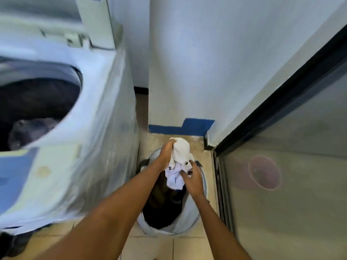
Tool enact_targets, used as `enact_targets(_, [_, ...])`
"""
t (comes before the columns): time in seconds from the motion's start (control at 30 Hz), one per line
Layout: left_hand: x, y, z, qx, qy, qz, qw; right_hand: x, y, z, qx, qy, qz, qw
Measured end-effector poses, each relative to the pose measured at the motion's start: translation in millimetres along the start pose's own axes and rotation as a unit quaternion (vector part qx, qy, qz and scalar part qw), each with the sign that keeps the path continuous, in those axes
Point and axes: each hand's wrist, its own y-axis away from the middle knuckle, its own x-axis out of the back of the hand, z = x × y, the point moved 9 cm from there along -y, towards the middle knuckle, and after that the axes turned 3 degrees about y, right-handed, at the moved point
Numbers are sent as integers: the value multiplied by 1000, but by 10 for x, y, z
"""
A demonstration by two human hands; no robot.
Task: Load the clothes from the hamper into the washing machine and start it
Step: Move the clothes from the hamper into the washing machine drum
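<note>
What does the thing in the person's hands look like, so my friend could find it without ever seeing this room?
Start at the big white washing machine on the left, then drop to the round hamper on the floor beside it. Above the hamper, the left hand and right hand hold a bunched white garment. It is pale with small metal snaps, unlike the dark clothes below.

The hamper (189,225) is sitting wedged between the washer (97,147) and a glass door (281,184), a wall (187,62) just behind. Above it room is lying free; the drum mouth (37,102) is standing open.
</note>
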Motion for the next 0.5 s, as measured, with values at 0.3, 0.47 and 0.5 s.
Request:
enact_targets(0.3, [-153, 1267, 1674, -138, -279, -37, 950, 1663, 698, -1973, 62, -49, 133, 988])
enact_targets(0.47, [-239, 2249, 2533, -239, -558, 82, 790, 2151, 990, -3067, 166, 77, 120, 976])
enact_targets(0.5, [-263, 2372, 2655, -247, -565, 76, 783, 2209, 1068, -3307, 190, 73, 119, 972])
